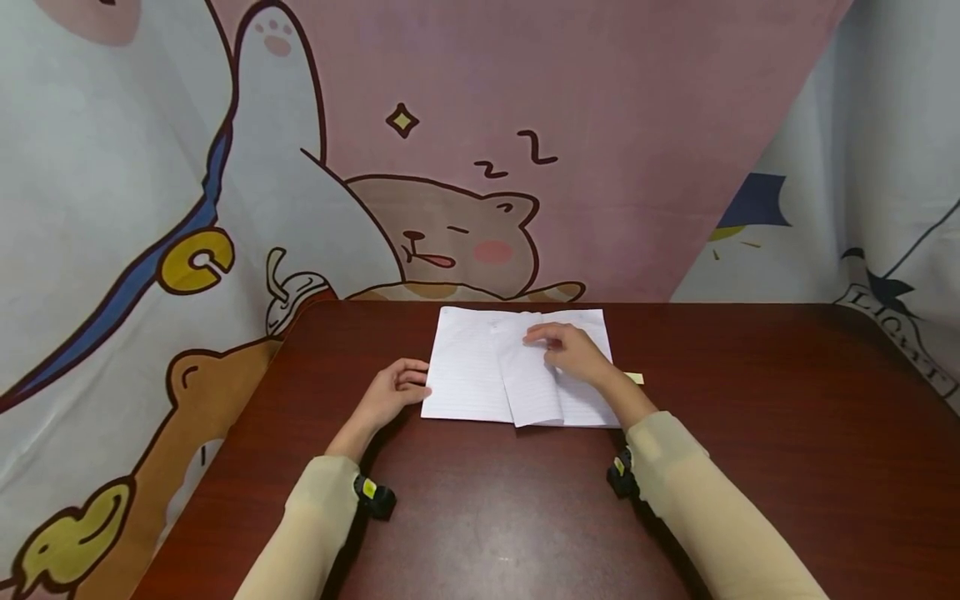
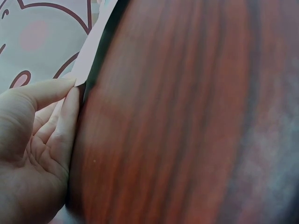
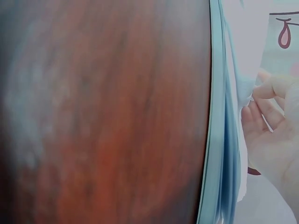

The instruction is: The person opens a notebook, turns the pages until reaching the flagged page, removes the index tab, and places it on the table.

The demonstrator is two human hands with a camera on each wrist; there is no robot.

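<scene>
An open notebook [image 1: 465, 375] with lined white pages lies toward the table's far edge. One loose-standing leaf [image 1: 528, 383] slants across its middle, its free edge over the left-hand page. My left hand [image 1: 390, 393] pinches the notebook's left edge; in the left wrist view the thumb [image 2: 53, 91] lies above the corner, with a finger beneath. Over the leaf near the spine is my right hand [image 1: 573, 350], its fingers loosely bent and fingertips against the paper. In the right wrist view the page bulges beside this hand [image 3: 273, 121], partly hiding the fingertips.
A pale yellow strip [image 1: 634, 378] sticks out past the notebook's right edge. The dark brown wooden table [image 1: 487, 508] reflects light near its front. Printed cartoon cloth [image 1: 600, 150] hangs behind the table and along its sides. Each wrist carries a small black camera [image 1: 378, 498].
</scene>
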